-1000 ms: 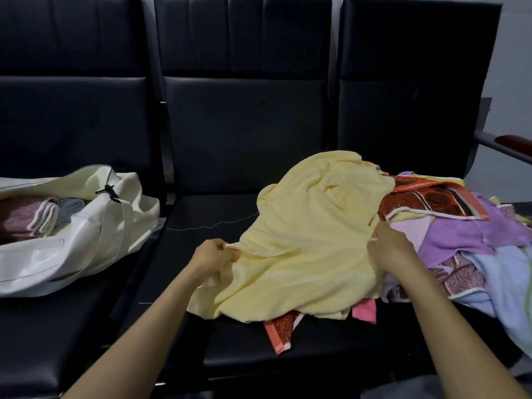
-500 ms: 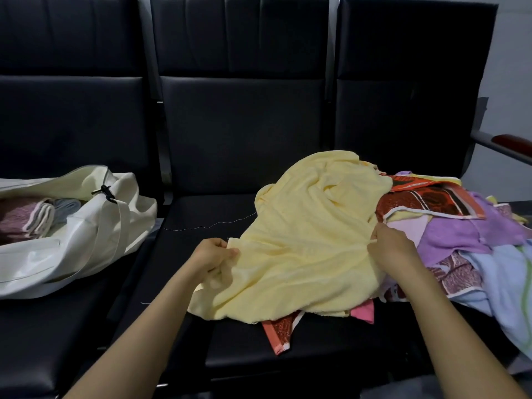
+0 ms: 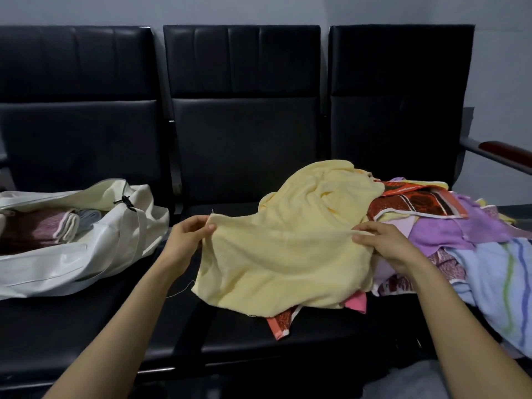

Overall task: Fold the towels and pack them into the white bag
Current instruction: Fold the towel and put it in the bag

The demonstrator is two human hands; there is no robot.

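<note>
Left hand (image 3: 187, 240) and right hand (image 3: 384, 244) pinch the yellow towel (image 3: 288, 254).
It hides much of the pile (image 3: 449, 234); white bag (image 3: 86, 254) cut off left.

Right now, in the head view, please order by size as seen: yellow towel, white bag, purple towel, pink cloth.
1. yellow towel and white bag: about alike, and the frame edge cuts the bag, so unranked.
2. purple towel, partly covered.
3. pink cloth, mostly hidden.

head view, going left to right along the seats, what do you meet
white bag → left hand → yellow towel → right hand → blue striped towel
</note>
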